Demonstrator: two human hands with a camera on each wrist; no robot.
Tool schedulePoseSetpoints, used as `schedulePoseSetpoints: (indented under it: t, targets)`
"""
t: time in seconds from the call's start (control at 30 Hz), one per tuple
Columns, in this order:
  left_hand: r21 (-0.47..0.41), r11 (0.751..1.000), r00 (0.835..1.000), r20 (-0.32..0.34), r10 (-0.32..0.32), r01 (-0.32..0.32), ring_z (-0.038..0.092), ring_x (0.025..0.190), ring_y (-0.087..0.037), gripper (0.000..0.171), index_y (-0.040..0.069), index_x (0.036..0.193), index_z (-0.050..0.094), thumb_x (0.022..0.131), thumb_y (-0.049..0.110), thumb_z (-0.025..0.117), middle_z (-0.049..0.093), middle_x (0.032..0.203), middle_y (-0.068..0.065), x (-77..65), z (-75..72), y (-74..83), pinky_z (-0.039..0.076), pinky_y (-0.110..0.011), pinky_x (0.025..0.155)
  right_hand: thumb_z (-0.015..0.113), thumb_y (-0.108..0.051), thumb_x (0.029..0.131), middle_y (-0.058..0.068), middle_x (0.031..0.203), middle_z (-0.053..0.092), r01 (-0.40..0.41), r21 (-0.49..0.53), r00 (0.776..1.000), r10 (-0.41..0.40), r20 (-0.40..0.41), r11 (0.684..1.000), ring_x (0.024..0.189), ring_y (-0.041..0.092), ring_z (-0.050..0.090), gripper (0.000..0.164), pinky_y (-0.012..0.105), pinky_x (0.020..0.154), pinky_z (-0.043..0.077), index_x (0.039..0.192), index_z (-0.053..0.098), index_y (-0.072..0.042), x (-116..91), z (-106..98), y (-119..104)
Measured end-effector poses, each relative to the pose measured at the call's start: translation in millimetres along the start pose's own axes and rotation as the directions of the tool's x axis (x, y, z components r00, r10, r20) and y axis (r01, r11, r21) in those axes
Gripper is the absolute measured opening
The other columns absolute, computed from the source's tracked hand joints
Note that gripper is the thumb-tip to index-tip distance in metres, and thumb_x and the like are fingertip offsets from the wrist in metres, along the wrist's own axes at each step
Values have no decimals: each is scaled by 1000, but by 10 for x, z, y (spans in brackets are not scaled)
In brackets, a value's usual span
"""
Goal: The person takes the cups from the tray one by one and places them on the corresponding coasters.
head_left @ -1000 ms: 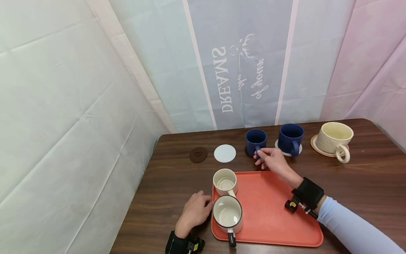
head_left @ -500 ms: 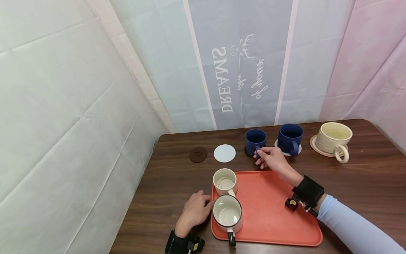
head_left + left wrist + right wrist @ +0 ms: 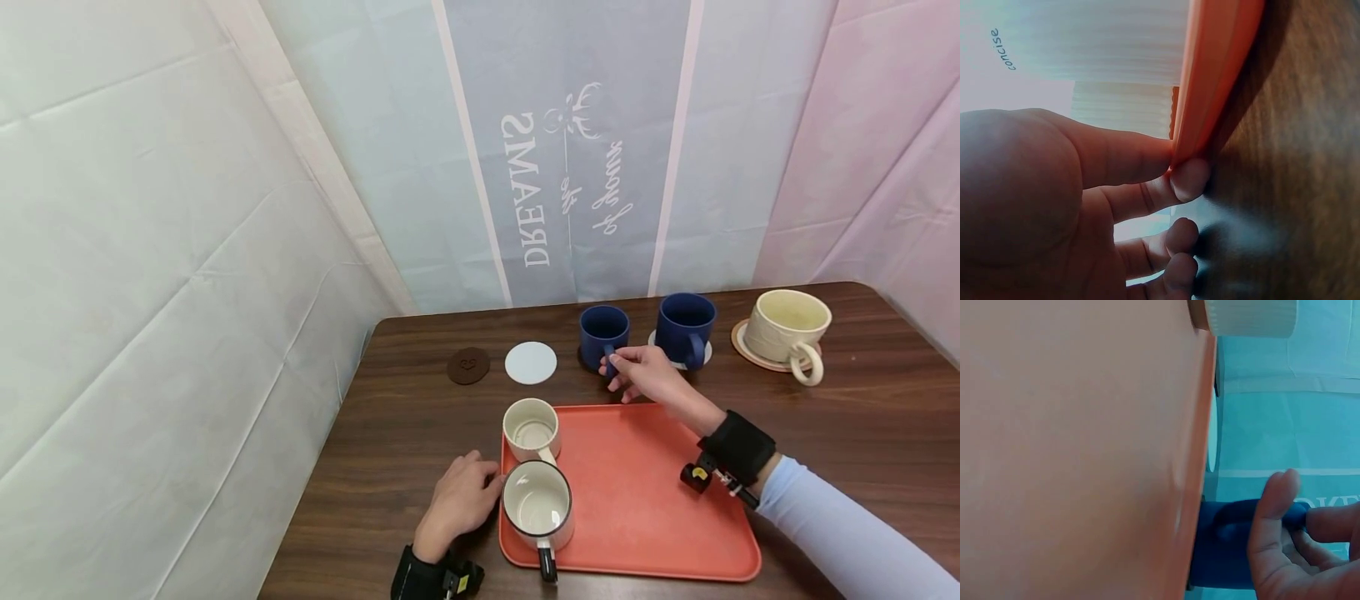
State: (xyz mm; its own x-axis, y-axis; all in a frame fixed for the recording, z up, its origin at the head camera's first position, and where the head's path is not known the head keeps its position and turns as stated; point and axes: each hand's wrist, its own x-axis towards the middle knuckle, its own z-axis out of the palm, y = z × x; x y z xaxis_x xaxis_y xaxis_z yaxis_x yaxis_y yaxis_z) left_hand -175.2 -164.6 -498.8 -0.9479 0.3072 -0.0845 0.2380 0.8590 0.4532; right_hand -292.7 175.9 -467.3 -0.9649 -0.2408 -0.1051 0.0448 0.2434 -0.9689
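My right hand (image 3: pixel 654 379) pinches the handle of the small dark-blue mug (image 3: pixel 594 346) between thumb and fingers. That mug stands upright on a dark coaster at the back of the table, mostly covering it. The right wrist view shows the thumb across the blue handle. At the left side of the red-orange tray (image 3: pixel 660 508), my left hand (image 3: pixel 461 493) holds the rim, thumb and index finger meeting at the tray's edge (image 3: pixel 1213 75). On the tray's left part stand a cream cup (image 3: pixel 517 437) and, nearer, a white mug (image 3: pixel 538 500) with black rim and black-tipped handle.
A larger blue mug (image 3: pixel 677 333) sits on a white coaster, right of the small one. Farther right, a wide cream cup (image 3: pixel 776 333) rests on a round coaster. A brown coaster (image 3: pixel 468 366) and a white coaster (image 3: pixel 531 363) lie back left. Fabric hangs behind the table.
The right wrist and forearm have shifted slightly to the right, while the fingers stay on the blue mug's handle. The left hand has not moved.
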Motion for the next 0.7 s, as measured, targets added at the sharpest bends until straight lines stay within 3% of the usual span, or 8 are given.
schedulePoseSetpoints:
  t: [0.27, 0.4, 0.47, 0.53, 0.63, 0.7]
  targets:
    - [-4, 1000, 1000, -20, 13, -13, 40, 72, -16, 33, 21, 71, 60, 104, 21, 66, 42, 75, 2, 3, 4, 12, 33, -30, 65, 53, -16, 112, 32, 125, 65, 26, -228, 997, -9, 75, 973, 95, 35, 71, 48, 45, 79, 60, 148, 44, 15, -190, -114, -111]
    - [-48, 999, 999, -44, 20, -22, 43, 74, -16, 23, 18, 81, 70, 103, 19, 66, 46, 76, 4, 3, 7, 20, 36, -31, 68, 58, -16, 109, 28, 130, 65, 105, -342, 987, -56, 150, 934, 99, 31, 70, 43, 46, 86, 57, 142, 54, 10, -340, -210, -164]
    - [-97, 995, 998, -51, 22, -27, 46, 75, -14, 18, 16, 88, 73, 104, 19, 66, 50, 78, 6, -18, -6, 23, 39, -31, 69, 61, -15, 106, 22, 121, 69, 164, -387, 975, -89, 205, 907, 95, 25, 67, 35, 40, 82, 56, 133, 63, 8, -438, -275, -165]
    - [-140, 989, 998, -57, 28, -36, 49, 75, -13, 16, 15, 92, 74, 105, 19, 66, 53, 79, 7, -62, -25, 31, 41, -30, 68, 63, -15, 105, 14, 105, 71, 190, -388, 959, -86, 271, 902, 87, 21, 64, 28, 35, 75, 55, 123, 68, 6, -557, -334, -156]
    - [-178, 982, 995, -80, 54, -67, 52, 73, -9, 17, 16, 90, 71, 105, 17, 65, 55, 80, 8, -171, -59, 66, 44, -30, 67, 65, -14, 105, 2, 83, 64, 213, -373, 934, -76, 350, 903, 71, 16, 58, 17, 30, 63, 49, 110, 72, 1, -754, -408, -91]
    - [-190, 977, 992, -107, 74, -93, 54, 74, -7, 18, 18, 88, 71, 105, 15, 65, 58, 81, 10, -261, -74, 105, 47, -29, 68, 66, -15, 104, -3, 74, 56, 198, -383, 932, -52, 358, 902, 65, 13, 53, 13, 29, 58, 44, 103, 71, -3, -891, -442, -28]
